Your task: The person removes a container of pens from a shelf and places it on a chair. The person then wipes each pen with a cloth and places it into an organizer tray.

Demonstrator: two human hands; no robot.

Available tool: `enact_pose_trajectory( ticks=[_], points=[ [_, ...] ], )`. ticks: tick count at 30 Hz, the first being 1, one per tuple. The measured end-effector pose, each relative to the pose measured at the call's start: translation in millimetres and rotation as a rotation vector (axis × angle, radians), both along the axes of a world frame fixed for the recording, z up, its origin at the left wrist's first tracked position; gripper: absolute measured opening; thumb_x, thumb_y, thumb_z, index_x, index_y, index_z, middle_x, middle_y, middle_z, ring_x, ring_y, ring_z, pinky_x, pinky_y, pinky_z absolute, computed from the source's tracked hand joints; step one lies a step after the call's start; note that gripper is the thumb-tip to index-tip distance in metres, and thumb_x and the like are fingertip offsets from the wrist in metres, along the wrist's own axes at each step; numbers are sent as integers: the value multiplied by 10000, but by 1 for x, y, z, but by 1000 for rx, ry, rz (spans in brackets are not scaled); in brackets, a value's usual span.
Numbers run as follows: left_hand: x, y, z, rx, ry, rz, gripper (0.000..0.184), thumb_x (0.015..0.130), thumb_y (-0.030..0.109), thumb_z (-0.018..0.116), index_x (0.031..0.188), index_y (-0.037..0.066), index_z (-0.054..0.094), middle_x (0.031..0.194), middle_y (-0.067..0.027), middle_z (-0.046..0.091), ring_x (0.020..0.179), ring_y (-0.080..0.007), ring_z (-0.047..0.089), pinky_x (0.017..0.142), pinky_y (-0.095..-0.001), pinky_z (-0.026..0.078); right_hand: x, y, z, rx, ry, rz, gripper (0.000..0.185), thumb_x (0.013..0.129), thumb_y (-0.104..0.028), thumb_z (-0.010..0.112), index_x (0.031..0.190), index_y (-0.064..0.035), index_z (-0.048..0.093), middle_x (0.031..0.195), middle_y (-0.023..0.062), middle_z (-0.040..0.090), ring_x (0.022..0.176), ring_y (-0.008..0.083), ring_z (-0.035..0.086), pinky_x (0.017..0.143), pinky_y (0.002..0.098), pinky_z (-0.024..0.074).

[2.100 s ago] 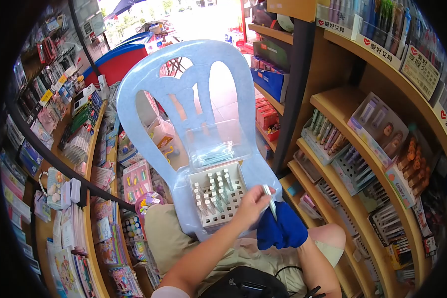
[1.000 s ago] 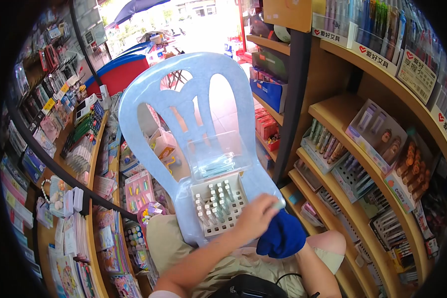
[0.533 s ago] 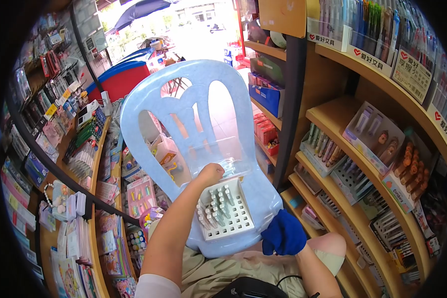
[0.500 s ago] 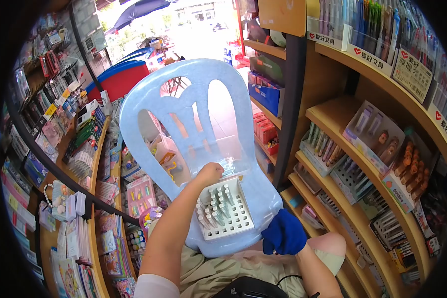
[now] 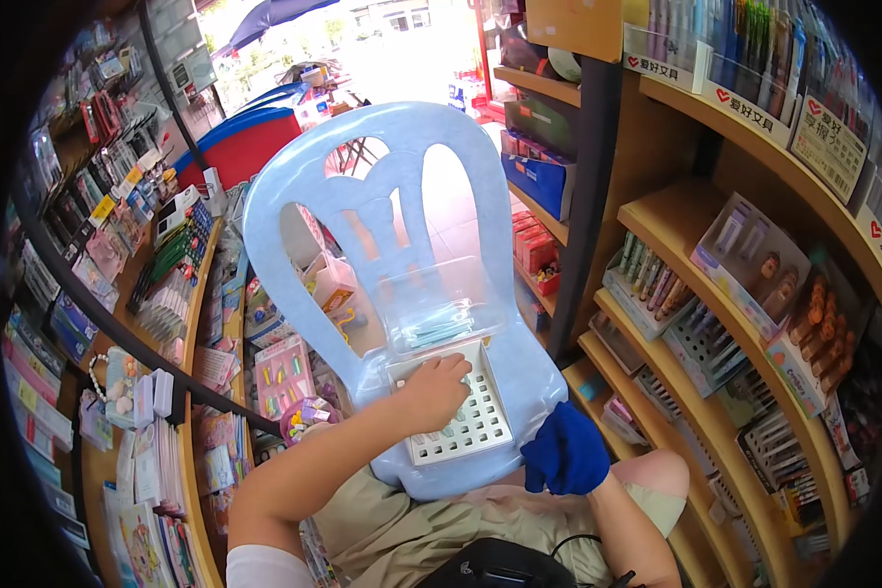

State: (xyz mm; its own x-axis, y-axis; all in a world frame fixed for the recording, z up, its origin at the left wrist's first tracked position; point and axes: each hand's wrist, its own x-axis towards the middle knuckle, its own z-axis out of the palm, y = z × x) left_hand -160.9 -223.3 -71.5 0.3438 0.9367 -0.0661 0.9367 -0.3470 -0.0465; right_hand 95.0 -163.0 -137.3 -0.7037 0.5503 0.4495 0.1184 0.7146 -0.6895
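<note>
My left hand reaches over a white holder with a grid of square holes, which rests on the seat of a light blue plastic chair. Its fingers curl down and cover most of the pale pens standing there; what they pinch is hidden. Just behind the holder sits a clear plastic box with pale blue-green sticks inside and its lid raised. A dark blue cloth, bunched up, covers my right hand at the seat's right edge, and the fingers under it are hidden.
Wooden shelves with boxed pens and stationery rise close on the right. On the left, racks hold notebooks and packets behind a dark curved bar. The chair's backrest stands in front, with a bright doorway beyond.
My left hand has moved from the clear box toward me, onto the pens in the white holder. The camera view has shifted slightly. The blue cloth stays by the seat's right edge.
</note>
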Motion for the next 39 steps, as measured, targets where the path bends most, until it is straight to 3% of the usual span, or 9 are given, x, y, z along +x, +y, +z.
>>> enact_pose_trajectory(
  ticks=[10, 17, 21, 23, 25, 33, 35, 37, 39],
  points=[
    [-10, 7, 21, -154, -259, 192, 165, 725, 39, 576, 872, -36, 565, 1006, -165, 513, 931, -298, 533, 817, -371, 454, 10, 8, 0, 274, 83, 53, 218, 578, -224, 676, 725, -93, 582, 739, 110, 575, 668, 312, 534, 599, 353, 413],
    [-1, 3, 68, -277, -746, 321, 219, 742, 135, 650, 932, 55, 575, 813, -114, 587, 779, -245, 580, 702, -330, 467, -2, 3, -17, -1317, 388, 132, 195, 779, -171, 577, 670, -67, 452, 576, 75, 523, 489, 198, 509, 458, 285, 388],
    [32, 1, 26, -318, -961, 181, 224, 759, 117, 658, 958, 57, 578, 774, -73, 570, 681, -165, 556, 641, -281, 460, -7, 6, -31, -858, 157, 330, 183, 876, -208, 488, 738, -90, 470, 598, 49, 507, 461, 146, 492, 390, 275, 357],
    [58, 2, 1, -327, -1030, 200, 253, 767, 76, 662, 1004, 47, 580, 789, -33, 562, 625, -98, 526, 600, -232, 443, -1, -11, 6, -1308, 84, 266, 175, 918, -180, 430, 832, -47, 505, 666, 55, 505, 579, 162, 518, 545, 258, 417],
    [77, 5, -22, -404, -1120, 277, 308, 757, 59, 659, 1053, 51, 575, 834, -43, 554, 684, -117, 528, 627, -241, 448, -4, -14, -36, -608, 3, 24, 144, 889, -182, 482, 948, -65, 541, 804, 71, 544, 750, 191, 541, 662, 271, 429],
    [110, 1, -59, -196, -1096, 130, 542, 722, -5, 638, 1232, 60, 466, 1014, -62, 524, 932, -199, 496, 785, -282, 429, 5, -16, 2, -39, 101, 120, 227, 715, -143, 637, 915, -71, 557, 822, 67, 560, 776, 245, 553, 681, 312, 432],
    [107, 2, -65, -250, -1269, 233, 533, 722, -7, 640, 1224, 62, 472, 1037, -49, 538, 938, -183, 504, 793, -283, 432, 6, -12, -15, -1248, 360, 205, 191, 784, -184, 584, 926, -60, 549, 790, 73, 564, 728, 243, 560, 644, 306, 436],
    [103, 2, -57, -244, -1371, 315, 481, 751, -18, 628, 1199, 48, 467, 1055, -58, 565, 937, -156, 542, 796, -276, 442, 11, -5, -35, -1793, 487, 382, 200, 862, -218, 503, 964, -49, 537, 817, 78, 574, 716, 209, 563, 626, 280, 440],
    [98, 8, -55, -184, -1711, 348, 433, 772, -25, 611, 1174, 32, 460, 1021, -78, 572, 940, -155, 561, 792, -269, 449, 15, 0, -44, -1543, 399, 524, 244, 926, -244, 422, 1006, -40, 529, 860, 78, 586, 712, 158, 561, 613, 249, 441]
  ],
)
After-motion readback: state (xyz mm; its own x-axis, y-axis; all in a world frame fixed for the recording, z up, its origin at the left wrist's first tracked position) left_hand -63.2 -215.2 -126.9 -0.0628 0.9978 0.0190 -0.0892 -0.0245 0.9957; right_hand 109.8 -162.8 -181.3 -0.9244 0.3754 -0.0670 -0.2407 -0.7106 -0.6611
